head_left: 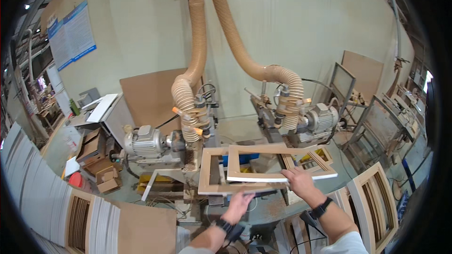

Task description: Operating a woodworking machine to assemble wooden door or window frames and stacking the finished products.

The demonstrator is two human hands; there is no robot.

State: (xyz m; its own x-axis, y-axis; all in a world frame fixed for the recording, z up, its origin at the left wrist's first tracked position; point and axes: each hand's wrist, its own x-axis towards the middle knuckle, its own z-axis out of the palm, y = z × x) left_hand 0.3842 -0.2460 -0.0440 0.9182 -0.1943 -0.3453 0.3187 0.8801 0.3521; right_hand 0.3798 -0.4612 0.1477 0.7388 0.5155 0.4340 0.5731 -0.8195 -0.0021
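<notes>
Dusty machines fill the middle; right hand [298, 182] holds the top frame [278, 163], left hand [238, 205] steadies the lower frame [207, 174]. Keep both flat.

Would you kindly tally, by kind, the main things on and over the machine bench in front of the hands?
Wooden frames under the hands: 2, the upper frame under the right hand, the lower frame by the left hand
Ribbed dust hoses: 2, left hose, right hose
Grey motors: 2, left motor, right motor
Total: 6
</notes>
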